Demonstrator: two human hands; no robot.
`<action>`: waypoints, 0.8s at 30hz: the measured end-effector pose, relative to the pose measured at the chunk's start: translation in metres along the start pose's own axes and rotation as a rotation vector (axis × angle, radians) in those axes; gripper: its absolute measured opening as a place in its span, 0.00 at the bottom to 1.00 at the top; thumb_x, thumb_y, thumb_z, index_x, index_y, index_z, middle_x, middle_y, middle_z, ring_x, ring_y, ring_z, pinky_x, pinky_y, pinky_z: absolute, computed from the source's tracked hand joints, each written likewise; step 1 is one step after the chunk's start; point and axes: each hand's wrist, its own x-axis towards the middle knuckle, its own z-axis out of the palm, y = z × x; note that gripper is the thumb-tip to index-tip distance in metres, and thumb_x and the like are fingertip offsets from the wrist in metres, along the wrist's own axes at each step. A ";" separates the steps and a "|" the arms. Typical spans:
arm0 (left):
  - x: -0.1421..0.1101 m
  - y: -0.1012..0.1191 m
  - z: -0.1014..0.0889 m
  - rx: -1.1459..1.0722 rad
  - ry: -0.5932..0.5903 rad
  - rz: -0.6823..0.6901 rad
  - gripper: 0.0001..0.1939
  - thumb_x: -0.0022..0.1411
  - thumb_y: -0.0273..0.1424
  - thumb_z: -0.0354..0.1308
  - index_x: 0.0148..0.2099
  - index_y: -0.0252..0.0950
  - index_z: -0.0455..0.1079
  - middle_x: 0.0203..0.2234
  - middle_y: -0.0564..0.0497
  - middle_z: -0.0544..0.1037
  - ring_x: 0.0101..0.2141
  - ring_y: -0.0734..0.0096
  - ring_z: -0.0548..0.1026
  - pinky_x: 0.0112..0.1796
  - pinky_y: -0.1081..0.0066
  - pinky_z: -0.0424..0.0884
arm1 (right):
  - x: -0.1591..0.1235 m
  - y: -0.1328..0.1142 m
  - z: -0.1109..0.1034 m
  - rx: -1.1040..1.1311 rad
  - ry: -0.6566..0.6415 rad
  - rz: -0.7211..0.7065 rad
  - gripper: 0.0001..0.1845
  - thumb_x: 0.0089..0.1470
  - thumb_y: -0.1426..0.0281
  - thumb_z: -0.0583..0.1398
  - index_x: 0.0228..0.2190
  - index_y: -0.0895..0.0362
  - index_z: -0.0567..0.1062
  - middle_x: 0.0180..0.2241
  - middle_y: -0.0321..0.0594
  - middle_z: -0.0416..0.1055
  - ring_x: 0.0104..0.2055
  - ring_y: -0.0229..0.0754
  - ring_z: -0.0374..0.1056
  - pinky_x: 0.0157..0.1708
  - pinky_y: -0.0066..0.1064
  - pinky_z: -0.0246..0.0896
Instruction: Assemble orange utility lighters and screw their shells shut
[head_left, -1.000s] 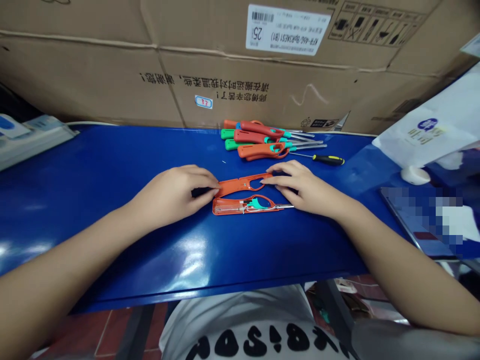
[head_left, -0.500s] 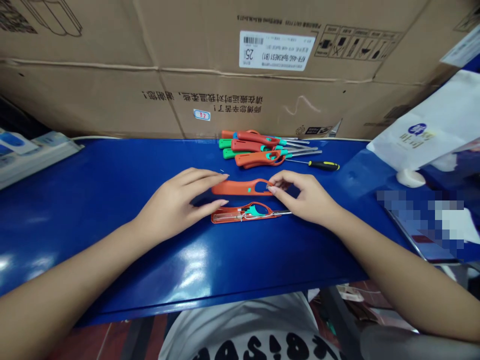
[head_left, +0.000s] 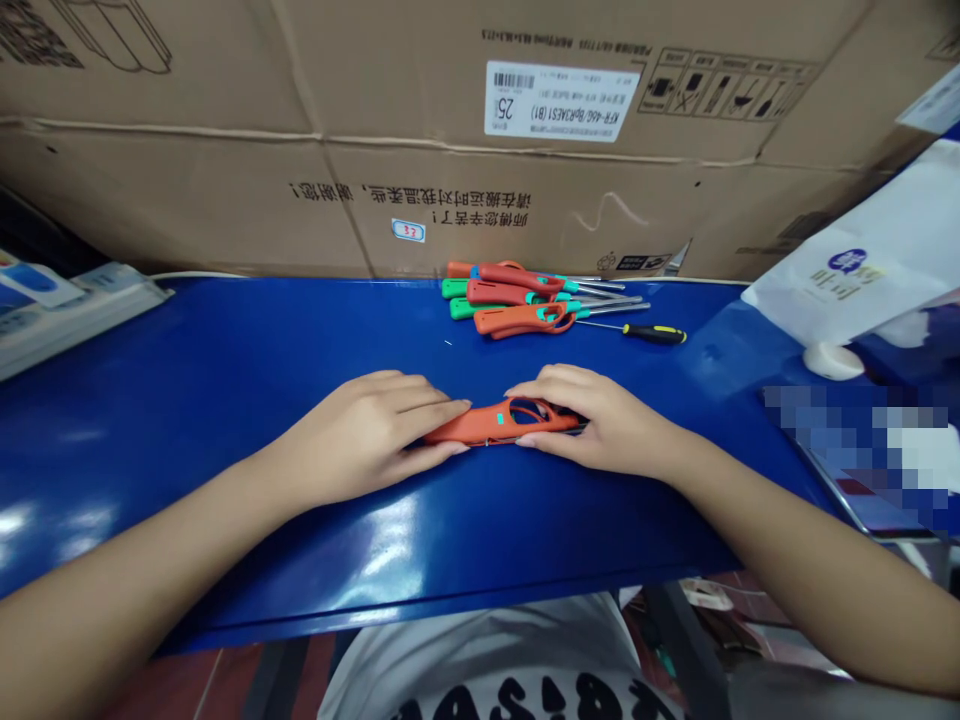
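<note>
An orange lighter casing half [head_left: 480, 425] lies over the other half of the long-neck lighter, low on the blue table. My left hand [head_left: 386, 425] grips its butt end between thumb and fingers. At the trigger-loop end, my right hand [head_left: 592, 415] has thumb and fingers pressed around it. A thin strip of the lower half and a bit of wire show along the near edge, so the halves look not quite flush. The inner parts are mostly hidden under the cover.
Behind lies a pile of red, orange and green lighters [head_left: 517, 318], with a black-and-yellow screwdriver [head_left: 655, 334] beside it. A large cardboard box [head_left: 420, 100] backs the blue table [head_left: 262, 350]. At right are a white bag [head_left: 862, 255] and a white earbud case [head_left: 833, 361].
The orange cover half has moved toward me onto the open lower half, covering the teal trigger and inner parts. Both hands came down with it and closed around its ends.
</note>
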 end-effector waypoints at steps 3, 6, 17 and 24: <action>0.002 0.001 -0.002 -0.032 -0.071 -0.019 0.14 0.71 0.37 0.57 0.51 0.35 0.77 0.41 0.45 0.82 0.38 0.62 0.79 0.41 0.65 0.72 | 0.001 0.000 0.002 -0.040 -0.029 -0.005 0.21 0.61 0.60 0.64 0.53 0.55 0.75 0.47 0.47 0.72 0.49 0.48 0.69 0.51 0.43 0.65; 0.003 0.001 -0.002 -0.048 -0.108 -0.052 0.13 0.71 0.37 0.57 0.50 0.35 0.77 0.41 0.45 0.81 0.39 0.62 0.78 0.42 0.64 0.72 | 0.002 0.000 0.005 -0.071 -0.037 -0.010 0.21 0.62 0.61 0.64 0.54 0.54 0.74 0.49 0.47 0.71 0.50 0.48 0.68 0.53 0.44 0.63; 0.000 -0.001 0.005 -0.052 -0.134 -0.076 0.15 0.71 0.37 0.57 0.54 0.35 0.76 0.44 0.45 0.80 0.42 0.60 0.77 0.44 0.62 0.73 | 0.003 -0.001 0.005 -0.094 -0.091 0.025 0.18 0.61 0.60 0.64 0.51 0.53 0.75 0.49 0.43 0.72 0.50 0.46 0.68 0.52 0.42 0.60; 0.001 -0.001 0.007 -0.076 -0.131 -0.093 0.14 0.71 0.37 0.57 0.53 0.35 0.76 0.44 0.46 0.79 0.43 0.59 0.77 0.43 0.61 0.73 | 0.003 0.000 0.005 -0.101 -0.103 0.027 0.18 0.61 0.60 0.64 0.51 0.53 0.75 0.48 0.43 0.72 0.50 0.47 0.68 0.52 0.42 0.60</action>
